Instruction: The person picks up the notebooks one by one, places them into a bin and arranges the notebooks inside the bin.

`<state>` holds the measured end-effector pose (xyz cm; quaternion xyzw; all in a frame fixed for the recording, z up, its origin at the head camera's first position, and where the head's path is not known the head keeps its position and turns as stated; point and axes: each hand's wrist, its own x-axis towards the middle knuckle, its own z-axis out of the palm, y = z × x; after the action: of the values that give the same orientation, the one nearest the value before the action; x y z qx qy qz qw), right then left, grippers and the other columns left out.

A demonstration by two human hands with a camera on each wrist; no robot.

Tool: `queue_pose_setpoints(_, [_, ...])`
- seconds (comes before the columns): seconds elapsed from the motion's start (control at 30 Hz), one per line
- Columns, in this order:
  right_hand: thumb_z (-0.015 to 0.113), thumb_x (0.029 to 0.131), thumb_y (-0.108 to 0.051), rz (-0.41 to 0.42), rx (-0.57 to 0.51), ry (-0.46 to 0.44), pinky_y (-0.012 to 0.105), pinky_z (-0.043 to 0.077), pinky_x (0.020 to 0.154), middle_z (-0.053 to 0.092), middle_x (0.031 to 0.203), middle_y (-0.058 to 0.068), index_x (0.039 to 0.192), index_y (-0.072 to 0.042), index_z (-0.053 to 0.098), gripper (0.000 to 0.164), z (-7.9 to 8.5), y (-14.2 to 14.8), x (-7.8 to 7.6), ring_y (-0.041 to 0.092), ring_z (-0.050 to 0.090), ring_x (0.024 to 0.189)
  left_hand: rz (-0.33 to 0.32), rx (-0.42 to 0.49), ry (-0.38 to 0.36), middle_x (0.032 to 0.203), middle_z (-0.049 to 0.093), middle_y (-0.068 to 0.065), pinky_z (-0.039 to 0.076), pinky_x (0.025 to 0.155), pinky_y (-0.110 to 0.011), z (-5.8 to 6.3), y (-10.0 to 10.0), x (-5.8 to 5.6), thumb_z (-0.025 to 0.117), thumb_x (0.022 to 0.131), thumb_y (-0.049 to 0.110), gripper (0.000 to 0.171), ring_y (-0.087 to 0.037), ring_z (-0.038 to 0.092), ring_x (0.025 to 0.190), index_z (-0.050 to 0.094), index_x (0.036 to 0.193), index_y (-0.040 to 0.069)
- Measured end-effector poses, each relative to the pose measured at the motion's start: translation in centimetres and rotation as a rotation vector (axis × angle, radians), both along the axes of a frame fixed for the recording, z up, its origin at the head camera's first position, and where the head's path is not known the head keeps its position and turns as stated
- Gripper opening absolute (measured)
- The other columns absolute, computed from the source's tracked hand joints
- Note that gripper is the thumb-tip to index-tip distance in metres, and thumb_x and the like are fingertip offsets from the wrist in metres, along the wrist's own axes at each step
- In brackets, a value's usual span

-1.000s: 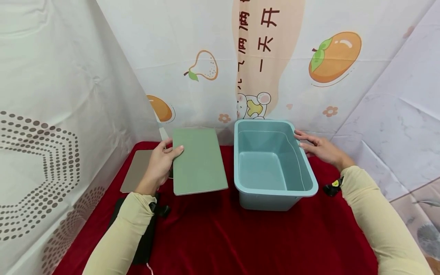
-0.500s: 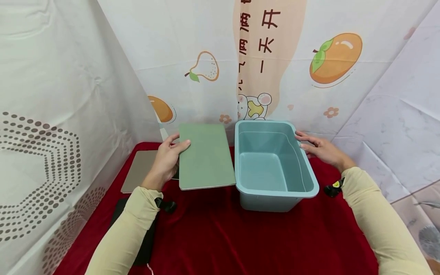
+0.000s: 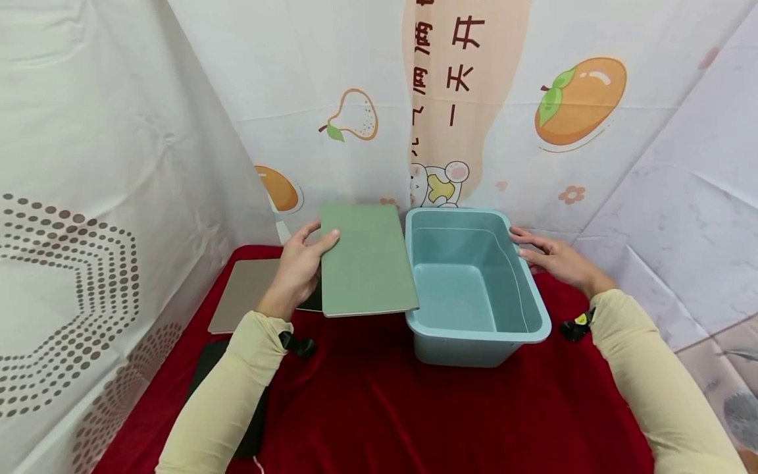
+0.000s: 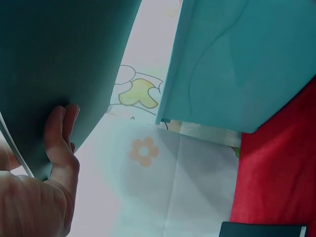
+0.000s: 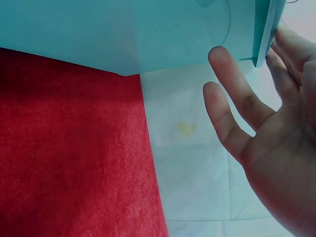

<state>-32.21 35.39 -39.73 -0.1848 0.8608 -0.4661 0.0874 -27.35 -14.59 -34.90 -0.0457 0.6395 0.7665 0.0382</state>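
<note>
My left hand [image 3: 299, 266] holds a thin green notebook [image 3: 367, 260] by its left edge, thumb on the upper face and fingers underneath. In the left wrist view, the fingers [image 4: 57, 133] lie along the notebook's shaded underside. The notebook is raised above the cloth, and its right edge overlaps the left rim of a blue plastic basin [image 3: 458, 350] in the head view. At the basin's right rim, my right hand [image 3: 553, 260] rests with fingers extended. Two of its straight fingers [image 5: 239, 91] show below the rim in the right wrist view. Inside, the basin's floor is bare.
A grey-brown flat notebook [image 3: 239, 299] lies at the left on the red cloth [image 3: 367, 408]. Closer in, a black flat item [image 3: 251, 428] is partly covered by the left sleeve. Another dark flat item [image 3: 312, 299] peeks out beside the left hand. Printed curtains [image 3: 284, 59] stand behind.
My left hand has carried the green notebook to the right and slightly away, from beside the basin to over its left rim. The right hand has stayed at the basin's right rim.
</note>
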Motion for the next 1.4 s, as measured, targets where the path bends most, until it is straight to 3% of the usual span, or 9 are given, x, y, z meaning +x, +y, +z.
queue_pose_setpoints(0.17, [0.052,0.108,-0.025,-0.002,0.009,0.003,0.020,0.058,0.083,0.022,0.172,0.005,0.157,-0.014,0.042,0.051,0.0,-0.1,-0.1,-0.001,0.070,0.099,0.003,-0.052,0.018,0.109,0.071,0.000,0.056,0.059,-0.022,0.5,0.6,-0.5,0.073,0.096,0.031,0.074,-0.006,0.067,0.062,0.034,0.158,0.025])
queue_pose_setpoints(0.33, [0.052,0.108,-0.026,-0.002,0.012,0.000,0.020,0.058,0.083,0.021,0.172,0.005,0.157,-0.015,0.041,0.052,0.1,-0.1,-0.2,-0.001,0.070,0.099,0.001,-0.035,0.030,0.116,0.071,-0.006,0.059,0.063,-0.025,0.6,1.3,-1.1,0.073,0.096,0.029,0.070,-0.007,0.072,0.068,0.038,0.156,0.022])
queue_pose_setpoints(0.47, [0.052,0.108,-0.025,0.002,0.006,-0.005,0.020,0.058,0.083,0.021,0.172,0.006,0.157,-0.014,0.040,0.052,0.2,-0.2,-0.2,0.000,0.071,0.098,-0.003,-0.036,0.038,0.118,0.070,-0.005,0.055,0.060,-0.021,0.7,1.9,-1.3,0.073,0.096,0.028,0.068,-0.004,0.065,0.060,0.040,0.156,0.023])
queue_pose_setpoints(0.57, [0.052,0.108,-0.025,-0.001,0.010,-0.007,0.020,0.057,0.083,0.020,0.172,0.005,0.158,-0.013,0.040,0.053,0.4,-0.3,-0.1,-0.001,0.070,0.098,0.001,-0.026,0.051,0.110,0.073,-0.001,0.057,0.061,-0.022,0.9,2.4,-1.5,0.073,0.096,0.027,0.066,-0.005,0.067,0.061,0.043,0.154,0.022])
queue_pose_setpoints(0.67, [0.053,0.108,-0.026,-0.005,0.015,-0.009,0.020,0.057,0.083,0.020,0.172,0.004,0.158,-0.014,0.040,0.053,0.4,-0.3,-0.1,-0.002,0.070,0.099,0.002,-0.005,0.063,0.106,0.075,-0.002,0.062,0.069,-0.029,1.2,2.9,-1.7,0.073,0.096,0.026,0.065,-0.009,0.075,0.074,0.044,0.154,0.021])
queue_pose_setpoints(0.93, [0.053,0.108,-0.026,-0.005,0.004,-0.016,0.020,0.058,0.083,0.021,0.172,0.003,0.157,-0.014,0.041,0.052,0.2,-0.4,-0.2,-0.001,0.070,0.099,-0.025,-0.022,0.080,0.135,0.065,-0.016,0.061,0.075,-0.027,1.8,4.6,-2.0,0.071,0.097,0.026,0.068,-0.009,0.073,0.084,0.040,0.157,0.021])
queue_pose_setpoints(1.17, [0.053,0.108,-0.027,-0.016,0.004,-0.013,0.020,0.058,0.083,0.020,0.172,0.004,0.157,-0.013,0.042,0.052,0.1,-0.4,-0.1,-0.003,0.069,0.099,-0.020,-0.027,0.110,0.118,0.071,-0.012,0.062,0.072,-0.030,2.1,6.1,-2.4,0.072,0.097,0.026,0.062,-0.012,0.074,0.078,0.046,0.152,0.019])
queue_pose_setpoints(1.4, [0.051,0.108,-0.028,-0.019,0.020,-0.013,0.020,0.057,0.083,0.019,0.172,0.004,0.158,-0.015,0.040,0.052,0.0,-0.2,0.1,-0.001,0.070,0.098,-0.031,-0.064,0.138,0.128,0.070,-0.018,0.062,0.071,-0.030,2.2,7.3,-2.9,0.071,0.097,0.028,0.061,-0.011,0.074,0.077,0.046,0.152,0.018])
